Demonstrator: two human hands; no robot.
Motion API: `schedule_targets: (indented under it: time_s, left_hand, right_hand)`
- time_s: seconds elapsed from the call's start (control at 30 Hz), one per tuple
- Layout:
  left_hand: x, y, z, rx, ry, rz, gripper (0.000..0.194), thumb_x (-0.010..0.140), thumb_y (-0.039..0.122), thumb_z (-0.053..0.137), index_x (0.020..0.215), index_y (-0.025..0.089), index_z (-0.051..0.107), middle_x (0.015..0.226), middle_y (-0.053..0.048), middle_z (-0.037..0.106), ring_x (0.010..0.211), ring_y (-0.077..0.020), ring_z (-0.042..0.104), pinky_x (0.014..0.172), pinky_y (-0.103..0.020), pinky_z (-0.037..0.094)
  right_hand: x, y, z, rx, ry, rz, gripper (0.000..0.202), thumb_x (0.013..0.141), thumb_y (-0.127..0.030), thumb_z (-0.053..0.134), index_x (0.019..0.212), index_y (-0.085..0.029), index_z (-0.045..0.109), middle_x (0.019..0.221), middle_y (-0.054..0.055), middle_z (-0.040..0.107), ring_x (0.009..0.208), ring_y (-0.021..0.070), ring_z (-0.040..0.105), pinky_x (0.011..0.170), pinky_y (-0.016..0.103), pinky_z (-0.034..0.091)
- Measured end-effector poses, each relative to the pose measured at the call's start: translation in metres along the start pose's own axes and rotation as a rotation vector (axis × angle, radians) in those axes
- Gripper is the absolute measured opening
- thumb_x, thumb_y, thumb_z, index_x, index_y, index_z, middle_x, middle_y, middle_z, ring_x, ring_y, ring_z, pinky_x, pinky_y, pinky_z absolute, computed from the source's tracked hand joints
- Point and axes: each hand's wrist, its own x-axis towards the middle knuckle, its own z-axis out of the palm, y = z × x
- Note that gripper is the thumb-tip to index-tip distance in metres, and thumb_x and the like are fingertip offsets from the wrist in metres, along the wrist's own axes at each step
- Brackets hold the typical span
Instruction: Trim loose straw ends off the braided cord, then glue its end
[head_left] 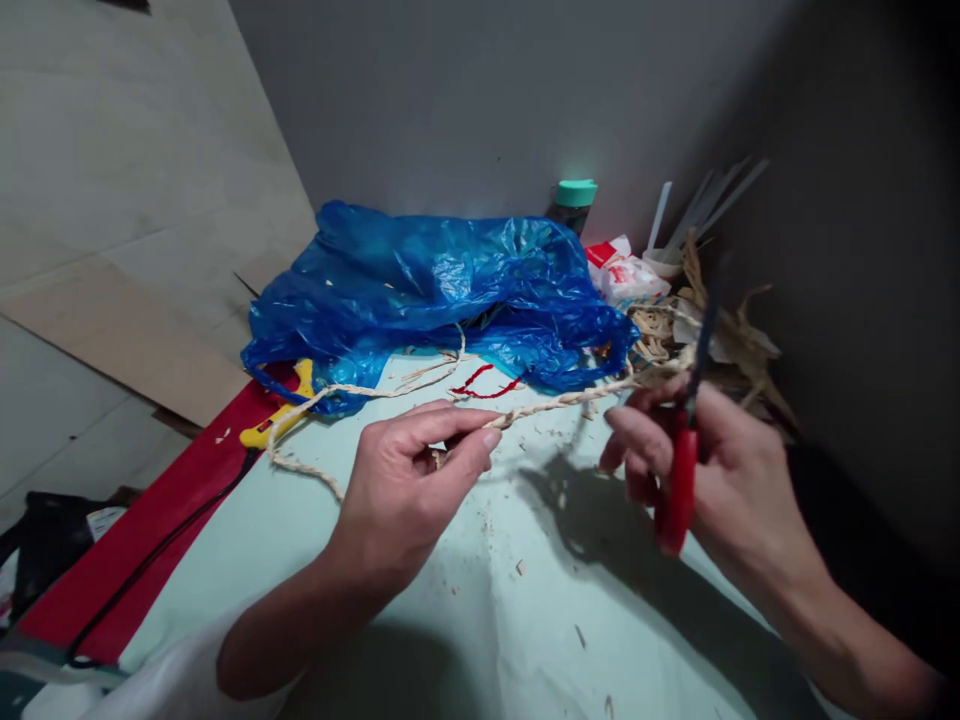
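Note:
My left hand [409, 490] pinches a pale twisted fibre cord [566, 399] between thumb and fingertips, above the middle of the table. From there the cord stretches right, passing behind the fingers of my right hand [739, 465]. Red-handled scissors [678, 490] are held in that right hand, dark blades pointing up and away. Whether its fingers also grip the cord, I cannot tell. Another length of the cord loops on the left, past a yellow-handled tool [274, 425] with a black cable, and reaches the blue plastic bag [420, 270].
Behind the bag stands a jar with a green lid [576, 193]. Dry fibre strips [656, 332], a red-and-white packet [634, 277] and a cup of translucent sticks [664, 262] crowd the back right. Red string [480, 385] and scraps lie on the pale green tabletop [525, 620].

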Motion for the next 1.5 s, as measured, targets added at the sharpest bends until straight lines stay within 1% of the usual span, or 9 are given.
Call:
schedule_targets:
  time_s: [0.1, 0.17, 0.33, 0.43, 0.57, 0.77, 1.2, 1.33, 1.5]
  left_hand:
    - [0.000, -0.001, 0.001, 0.055, 0.036, 0.072, 0.014, 0.082, 0.018, 0.066, 0.081, 0.018, 0.080, 0.066, 0.000, 0.067, 0.060, -0.0088, 0.058, 0.054, -0.016, 0.046]
    - [0.000, -0.002, 0.001, 0.098, 0.043, 0.125, 0.015, 0.082, 0.014, 0.065, 0.082, 0.017, 0.080, 0.067, 0.000, 0.068, 0.065, -0.0091, 0.061, 0.059, -0.015, 0.049]
    - [-0.002, -0.004, 0.003, 0.165, 0.037, 0.236, 0.019, 0.083, 0.009, 0.063, 0.086, 0.013, 0.081, 0.072, -0.002, 0.069, 0.066, -0.0088, 0.062, 0.058, -0.013, 0.049]
    - [-0.003, -0.004, 0.004, 0.148, 0.009, 0.244, 0.022, 0.082, 0.007, 0.062, 0.089, 0.013, 0.081, 0.074, -0.002, 0.070, 0.065, -0.0073, 0.062, 0.057, -0.012, 0.047]
    - [-0.001, -0.005, 0.002, 0.042, -0.044, 0.147, 0.021, 0.077, 0.006, 0.065, 0.087, 0.016, 0.082, 0.072, 0.002, 0.070, 0.059, -0.0049, 0.058, 0.050, -0.011, 0.043]
    - [0.002, -0.001, -0.002, 0.028, -0.148, 0.064, 0.020, 0.078, 0.009, 0.066, 0.083, 0.020, 0.082, 0.072, 0.003, 0.069, 0.064, -0.0070, 0.058, 0.056, -0.014, 0.043]
    - [0.004, 0.004, -0.004, 0.045, -0.091, 0.040, 0.014, 0.078, 0.010, 0.068, 0.079, 0.016, 0.081, 0.069, 0.001, 0.067, 0.062, -0.0091, 0.055, 0.053, -0.018, 0.041]
    - [0.003, 0.003, -0.004, 0.026, -0.074, 0.023, 0.012, 0.078, 0.011, 0.068, 0.078, 0.015, 0.080, 0.068, 0.001, 0.068, 0.059, -0.0081, 0.052, 0.049, -0.018, 0.038]
    - [0.004, 0.004, -0.003, 0.025, -0.067, 0.042, 0.014, 0.078, 0.011, 0.068, 0.069, 0.017, 0.076, 0.069, 0.001, 0.070, 0.062, -0.0086, 0.057, 0.052, -0.017, 0.042]
  right_hand:
    - [-0.007, -0.001, 0.003, -0.412, -0.162, -0.264, 0.034, 0.085, -0.049, 0.064, 0.074, -0.024, 0.044, 0.053, -0.005, 0.052, 0.043, 0.0112, 0.045, 0.044, 0.025, 0.035]
    - [-0.011, -0.001, 0.005, -0.629, -0.231, -0.377, 0.033, 0.086, -0.048, 0.060, 0.076, -0.024, 0.039, 0.054, -0.005, 0.050, 0.044, 0.0124, 0.044, 0.045, 0.025, 0.031]
    - [-0.011, 0.002, 0.005, -0.921, -0.257, -0.456, 0.025, 0.087, -0.047, 0.051, 0.082, -0.025, 0.041, 0.056, -0.002, 0.051, 0.045, 0.0175, 0.048, 0.048, 0.027, 0.026]
    - [-0.009, 0.004, 0.003, -0.944, -0.262, -0.510, 0.020, 0.086, -0.042, 0.052, 0.083, -0.024, 0.043, 0.054, -0.002, 0.051, 0.045, 0.0182, 0.050, 0.048, 0.028, 0.023]
    - [-0.007, 0.004, 0.001, -0.909, -0.276, -0.576, 0.013, 0.083, -0.032, 0.051, 0.082, -0.024, 0.041, 0.052, -0.004, 0.048, 0.044, 0.0170, 0.048, 0.048, 0.028, 0.022]
    - [-0.006, 0.007, -0.002, -0.986, -0.343, -0.598, 0.008, 0.082, -0.028, 0.047, 0.083, -0.024, 0.041, 0.052, -0.004, 0.047, 0.044, 0.0177, 0.047, 0.050, 0.030, 0.020]
    - [-0.010, 0.006, 0.001, -0.928, -0.472, -0.501, 0.010, 0.078, -0.016, 0.044, 0.083, -0.024, 0.041, 0.054, -0.002, 0.051, 0.046, 0.0185, 0.047, 0.051, 0.031, 0.018]
    - [-0.012, 0.008, 0.005, -0.885, -0.486, -0.477, 0.009, 0.081, -0.016, 0.042, 0.083, -0.024, 0.041, 0.054, -0.001, 0.052, 0.046, 0.0194, 0.048, 0.051, 0.032, 0.019]
    - [-0.011, 0.005, 0.008, -0.860, -0.536, -0.432, 0.010, 0.085, -0.016, 0.040, 0.083, -0.025, 0.038, 0.056, 0.000, 0.055, 0.046, 0.0193, 0.049, 0.051, 0.032, 0.020]
